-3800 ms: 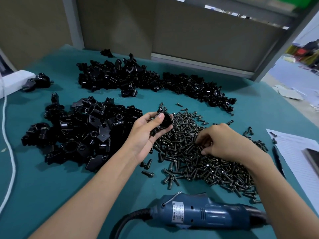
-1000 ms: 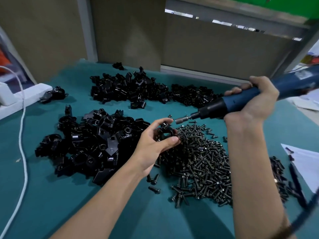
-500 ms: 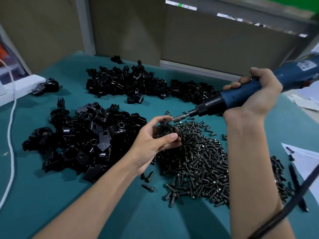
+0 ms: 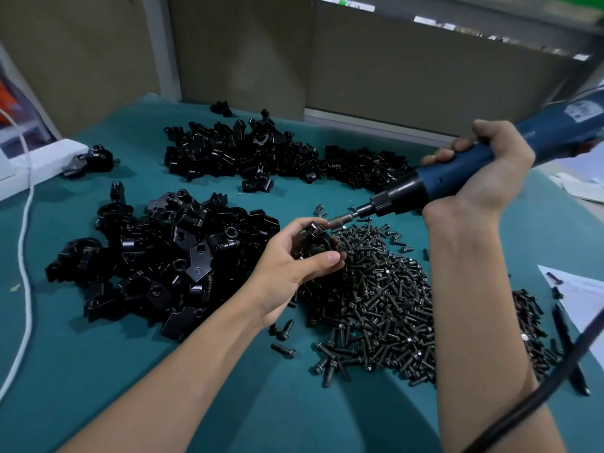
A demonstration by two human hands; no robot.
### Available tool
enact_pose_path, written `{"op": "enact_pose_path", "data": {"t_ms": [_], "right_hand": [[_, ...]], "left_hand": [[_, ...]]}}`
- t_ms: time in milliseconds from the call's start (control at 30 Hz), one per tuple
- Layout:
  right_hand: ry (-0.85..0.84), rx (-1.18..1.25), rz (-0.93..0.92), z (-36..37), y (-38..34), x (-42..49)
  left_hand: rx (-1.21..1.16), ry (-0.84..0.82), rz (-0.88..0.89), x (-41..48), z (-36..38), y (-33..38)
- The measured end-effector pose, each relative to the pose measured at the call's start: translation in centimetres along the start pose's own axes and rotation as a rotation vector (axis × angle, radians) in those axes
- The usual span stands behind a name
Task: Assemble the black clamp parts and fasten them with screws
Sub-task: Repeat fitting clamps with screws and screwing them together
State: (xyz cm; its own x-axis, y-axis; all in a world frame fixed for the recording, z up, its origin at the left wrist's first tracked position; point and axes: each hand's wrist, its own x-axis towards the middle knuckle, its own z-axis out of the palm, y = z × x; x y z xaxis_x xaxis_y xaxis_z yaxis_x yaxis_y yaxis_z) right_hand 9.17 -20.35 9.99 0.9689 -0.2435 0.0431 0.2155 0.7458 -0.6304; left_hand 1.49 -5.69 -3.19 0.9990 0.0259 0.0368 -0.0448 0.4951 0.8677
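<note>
Evidently I was only at the start of the run. 1 clamp (image 4: 315, 243) sat in my left hand (image 4: 294, 259), pinched between the thumb and curled fingers just above the near edge of the screw heap (image 4: 376, 295). Its screw did not look driven home yet, though the head was too small for me to be sure. My right hand (image 4: 490, 171) was wrapped tight round the blue electric screwdriver (image 4: 555, 129), whose bit (image 4: 340, 220) touched the top of the clamp, or very nearly.

What looked like 1 finished clamp (image 4: 93, 160) lay apart by the white box (image 4: 39, 161) at the left edge of the teal table (image 4: 98, 371). Everything else was still to do: the near pile (image 4: 170, 253) and the far pile (image 4: 261, 155) of loose black parts, 2 big lots, plus the whole heap of screws.

Against the view 3.8 s before, the screwdriver had left the table front, where it lay idle, and my right hand had quit digging among the screws. Over the last 1.0 s the bit had closed from clear of the clamp to meeting it, while the left hand's pinch stayed the same.
</note>
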Motion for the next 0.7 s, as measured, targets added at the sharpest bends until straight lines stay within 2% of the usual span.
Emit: {"op": "enact_pose_path", "data": {"t_ms": [700], "right_hand": [[-0.125,-0.002,0.042,0.0,0.23,-0.09]], "left_hand": [[0.103,-0.075,-0.11,-0.3,0.19,0.46]]}}
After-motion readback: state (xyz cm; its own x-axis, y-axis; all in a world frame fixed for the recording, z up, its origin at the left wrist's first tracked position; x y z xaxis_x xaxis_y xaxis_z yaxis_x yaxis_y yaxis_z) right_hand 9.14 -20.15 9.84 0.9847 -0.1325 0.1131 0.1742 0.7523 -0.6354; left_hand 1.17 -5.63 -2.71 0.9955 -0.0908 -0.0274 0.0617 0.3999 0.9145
